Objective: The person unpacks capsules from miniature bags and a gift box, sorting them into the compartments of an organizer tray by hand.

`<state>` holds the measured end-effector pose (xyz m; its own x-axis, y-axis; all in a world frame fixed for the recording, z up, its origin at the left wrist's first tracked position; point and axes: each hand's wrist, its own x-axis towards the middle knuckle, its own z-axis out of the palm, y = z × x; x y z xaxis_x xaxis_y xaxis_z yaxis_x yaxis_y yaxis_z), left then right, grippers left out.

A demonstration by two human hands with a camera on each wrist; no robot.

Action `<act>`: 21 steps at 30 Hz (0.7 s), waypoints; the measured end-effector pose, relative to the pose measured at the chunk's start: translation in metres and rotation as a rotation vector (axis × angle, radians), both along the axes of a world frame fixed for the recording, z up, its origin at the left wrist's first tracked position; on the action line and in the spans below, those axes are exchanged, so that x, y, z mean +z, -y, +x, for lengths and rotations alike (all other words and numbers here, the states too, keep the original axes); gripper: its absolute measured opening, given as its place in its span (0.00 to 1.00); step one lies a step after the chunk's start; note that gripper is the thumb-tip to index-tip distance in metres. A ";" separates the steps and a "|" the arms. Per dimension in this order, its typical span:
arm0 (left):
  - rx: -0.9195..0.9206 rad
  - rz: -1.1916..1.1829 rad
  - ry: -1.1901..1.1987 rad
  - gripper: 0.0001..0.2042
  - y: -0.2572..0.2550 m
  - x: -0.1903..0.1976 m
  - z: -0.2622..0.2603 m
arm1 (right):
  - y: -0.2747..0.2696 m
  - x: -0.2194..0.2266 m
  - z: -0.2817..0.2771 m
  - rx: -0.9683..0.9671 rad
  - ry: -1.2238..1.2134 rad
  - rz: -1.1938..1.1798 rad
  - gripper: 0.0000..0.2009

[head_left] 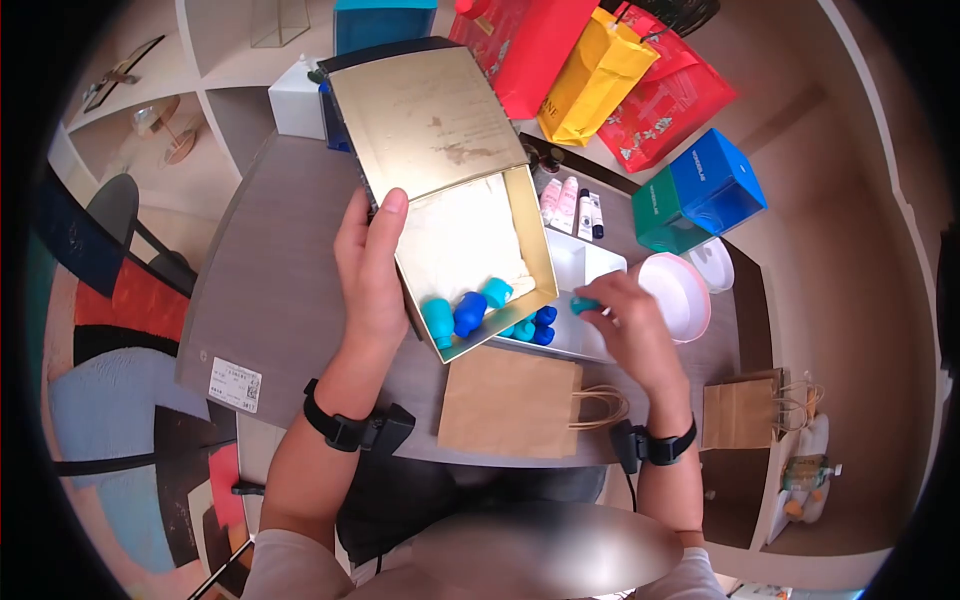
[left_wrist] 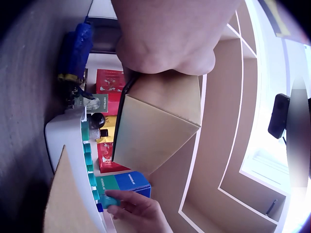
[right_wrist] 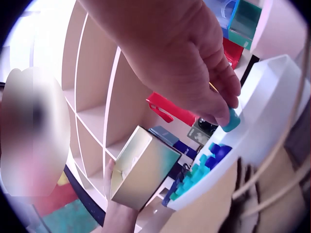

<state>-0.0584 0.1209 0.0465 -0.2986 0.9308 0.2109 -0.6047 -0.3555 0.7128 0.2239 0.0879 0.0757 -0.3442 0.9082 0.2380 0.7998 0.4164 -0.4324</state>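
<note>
My left hand (head_left: 375, 270) grips the side of a gold box (head_left: 548, 270), thumb over its edge, holding it tilted above the table. The box's lid (head_left: 430, 120) is folded back. Inside, on white lining, sit a teal bottle-shaped piece (head_left: 437, 322), a blue one (head_left: 469, 313) and a smaller teal one (head_left: 497, 292). My right hand (head_left: 635, 325) pinches a small teal piece (right_wrist: 232, 121) between thumb and fingers over a long white tray (right_wrist: 262, 104). Several teal and blue pieces (right_wrist: 197, 172) stand in rows at the tray's other end, partly hidden behind the box in the head view.
A brown paper bag (head_left: 510, 400) lies in front of the tray. Right of the tray stand a pink-rimmed bowl (head_left: 672, 295) and a blue-green box (head_left: 700, 190). Small tubes (head_left: 590, 213) lie behind it, with red and yellow gift bags (head_left: 595, 75) farther back.
</note>
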 end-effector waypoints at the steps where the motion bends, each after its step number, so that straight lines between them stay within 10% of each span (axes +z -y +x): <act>1: 0.001 0.006 0.001 0.17 -0.001 -0.002 0.000 | 0.000 -0.005 -0.002 0.035 0.088 0.009 0.15; 9: -0.074 -0.061 0.041 0.20 -0.003 -0.006 -0.002 | -0.001 0.011 -0.023 -0.041 -0.016 0.054 0.14; 13: -0.080 -0.078 -0.013 0.21 -0.001 -0.010 0.003 | 0.014 0.042 -0.065 0.254 -0.235 0.157 0.12; 21: -0.126 -0.147 -0.125 0.27 0.004 -0.005 0.005 | 0.015 0.024 -0.129 0.383 0.108 0.236 0.25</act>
